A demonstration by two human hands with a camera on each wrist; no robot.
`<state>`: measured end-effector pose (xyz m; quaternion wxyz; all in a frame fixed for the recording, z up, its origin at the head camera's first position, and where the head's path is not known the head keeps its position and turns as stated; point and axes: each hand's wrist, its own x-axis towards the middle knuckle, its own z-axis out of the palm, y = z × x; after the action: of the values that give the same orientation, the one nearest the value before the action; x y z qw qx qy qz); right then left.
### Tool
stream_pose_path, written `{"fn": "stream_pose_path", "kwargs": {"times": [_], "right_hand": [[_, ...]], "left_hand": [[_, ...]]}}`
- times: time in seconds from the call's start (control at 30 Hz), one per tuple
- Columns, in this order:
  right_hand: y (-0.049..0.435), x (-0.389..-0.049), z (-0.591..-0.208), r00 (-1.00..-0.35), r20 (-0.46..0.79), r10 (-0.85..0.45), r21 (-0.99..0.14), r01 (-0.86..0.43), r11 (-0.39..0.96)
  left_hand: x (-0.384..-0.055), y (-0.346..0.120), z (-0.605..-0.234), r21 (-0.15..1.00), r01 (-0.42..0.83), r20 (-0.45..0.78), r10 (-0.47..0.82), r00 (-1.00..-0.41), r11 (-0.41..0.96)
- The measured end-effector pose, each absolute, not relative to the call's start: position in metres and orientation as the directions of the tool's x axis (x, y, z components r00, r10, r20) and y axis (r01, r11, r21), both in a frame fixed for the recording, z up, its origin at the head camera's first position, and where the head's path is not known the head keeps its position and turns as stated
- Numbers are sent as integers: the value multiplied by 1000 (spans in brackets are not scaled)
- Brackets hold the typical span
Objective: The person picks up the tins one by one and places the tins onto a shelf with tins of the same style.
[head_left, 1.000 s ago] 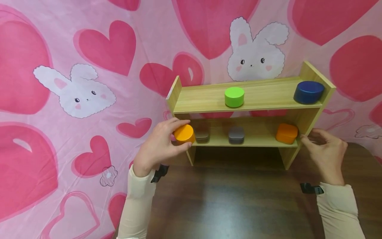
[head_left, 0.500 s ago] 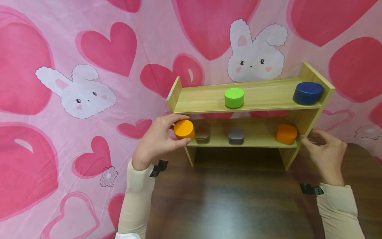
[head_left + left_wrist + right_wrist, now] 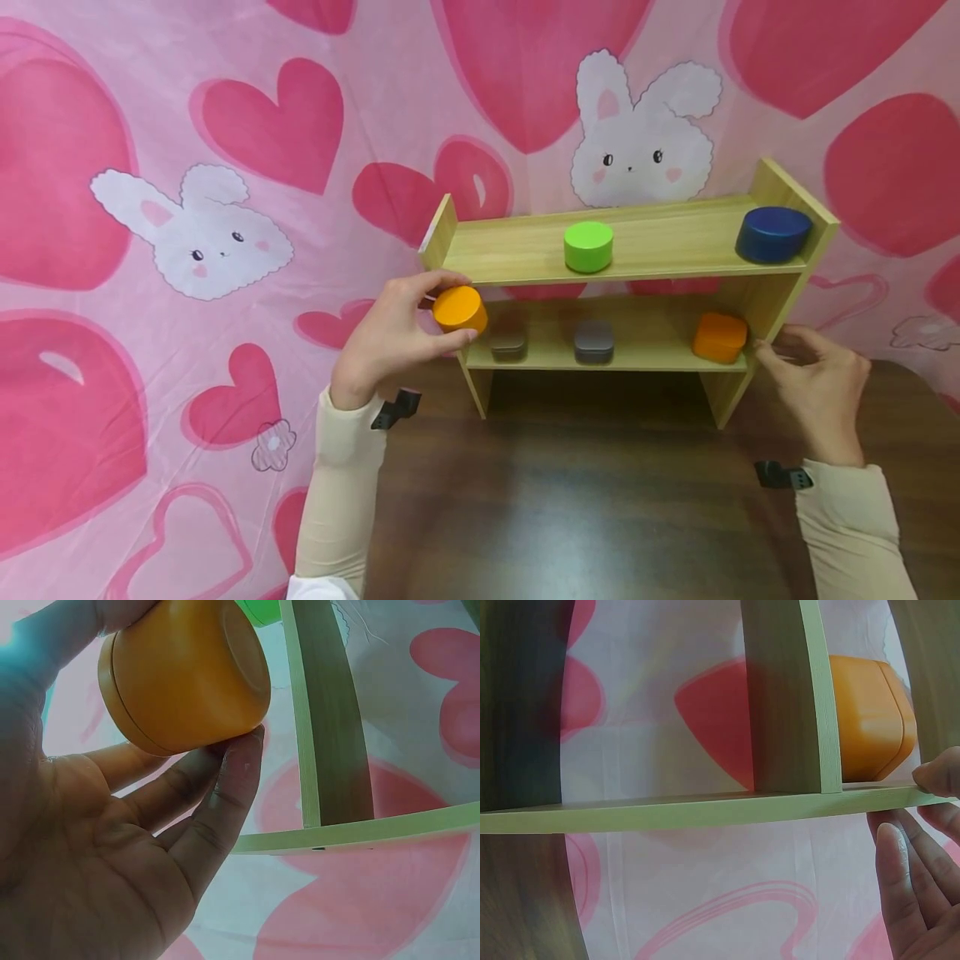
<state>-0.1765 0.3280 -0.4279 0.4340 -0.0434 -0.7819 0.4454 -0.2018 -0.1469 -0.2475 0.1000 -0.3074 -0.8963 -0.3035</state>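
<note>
My left hand [image 3: 390,337] holds a round yellow-orange tin [image 3: 460,309] between thumb and fingers, in front of the left end of a small wooden shelf [image 3: 510,250]. In the left wrist view the tin [image 3: 187,675] is tilted and a lid seam shows near one end. My right hand [image 3: 821,387] pinches the front edge of the shelf's right side panel; in the right wrist view the thumb and fingers lie on opposite faces of that panel [image 3: 727,808]. Just inside it, on the lower board, sits a squarish orange tin [image 3: 720,337].
On the upper board stand a green round tin [image 3: 588,247] near the middle and a dark blue tin [image 3: 772,235] at the right end. Two grey tins, one at the left [image 3: 508,342] and one mid-board [image 3: 594,342], rest below. Behind hangs a pink heart-and-rabbit cloth [image 3: 300,250].
My left hand has risen with the round yellow-orange tin, from beside the lower board toward the upper one. The right hand keeps its place on the side panel.
</note>
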Motion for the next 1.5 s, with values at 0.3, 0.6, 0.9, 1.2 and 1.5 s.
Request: {"fn": "stream_pose_path", "kwargs": {"times": [0.3, 0.6, 0.9, 1.2, 1.5], "right_hand": [[327, -174, -428, -616, 638, 462, -735, -307, 605], [330, -179, -429, -604, 650, 462, -729, -323, 604], [328, -178, -428, -601, 646, 471, -730, -306, 611], [329, -177, -429, -609, 643, 464, -731, -309, 608], [328, -178, -426, -620, 634, 461, -740, -313, 596]], "left_hand": [[-206, -147, -246, 506, 628, 380, 501, -778, 591], [-211, -147, -236, 517, 655, 436, 489, -755, 551], [-215, -143, -224, 503, 666, 451, 490, -746, 551], [-221, -137, -212, 490, 675, 482, 474, -737, 551], [-226, -136, -208, 491, 663, 478, 462, -747, 565]]}}
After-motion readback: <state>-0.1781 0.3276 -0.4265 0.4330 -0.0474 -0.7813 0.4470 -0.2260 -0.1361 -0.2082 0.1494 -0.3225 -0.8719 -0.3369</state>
